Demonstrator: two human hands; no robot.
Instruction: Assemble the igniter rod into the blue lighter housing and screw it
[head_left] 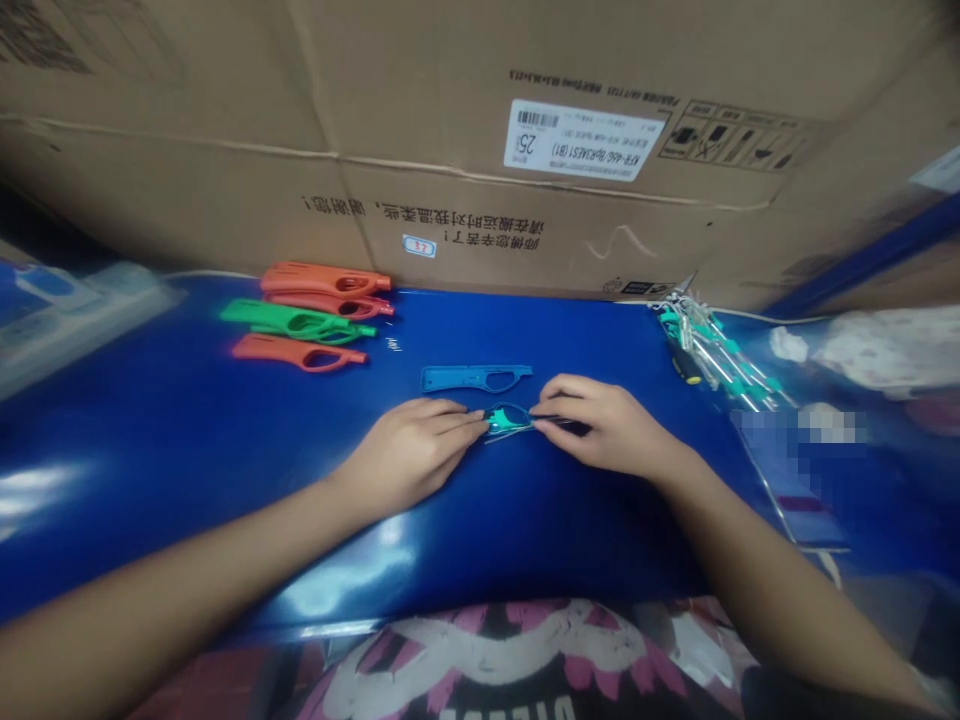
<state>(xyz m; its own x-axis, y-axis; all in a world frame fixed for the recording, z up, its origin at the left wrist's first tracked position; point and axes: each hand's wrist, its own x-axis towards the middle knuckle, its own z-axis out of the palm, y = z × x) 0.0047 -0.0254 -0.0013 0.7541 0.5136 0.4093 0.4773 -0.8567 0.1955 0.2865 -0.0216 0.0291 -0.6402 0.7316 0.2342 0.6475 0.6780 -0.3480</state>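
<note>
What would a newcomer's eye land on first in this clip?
Probably the orange and green plastic casings bunched at the blue tabletop's far left. Next, the left hand and right hand meeting mid-table over a small piece with a green part, just nearer than a lone blue casing.

brown cardboard with upside-down print stands from ten to two o'clock [225, 200], its white label [585, 140] at one. below, a glossy blue counter [300, 570] mirrors pale light at seven. a blue bar [877, 250] slants between two and three.

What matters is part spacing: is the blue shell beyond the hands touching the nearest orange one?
Apart: the head view shows tabletop between blue shell and orange shell.
</note>
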